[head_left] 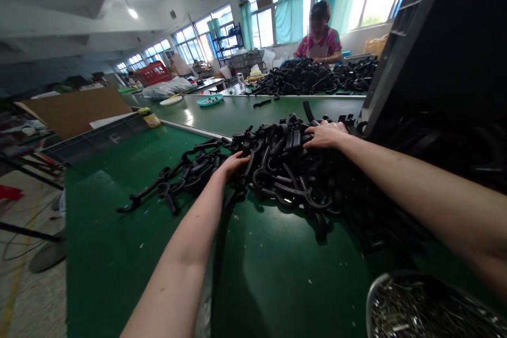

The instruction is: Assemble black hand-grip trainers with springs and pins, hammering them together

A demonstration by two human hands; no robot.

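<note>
A large heap of black curved plastic parts (277, 163) lies across the green table (150, 253). My left hand (234, 162) reaches into the heap's left side, its thumb and a finger showing; the other fingers are hidden among the parts. On the upper right of the heap rests my right hand (325, 134), fingers spread over the black parts, with some fingertips out of sight. A single black tube-like piece (308, 111) sticks up just beyond it.
At the right a dark crate (435, 53) stands tilted with black parts inside. A bowl of small metal pieces (370, 301) sits at the lower right. Across the table a person (320, 45) sits behind another black heap (301, 76). A teal tray (209, 100) lies farther back.
</note>
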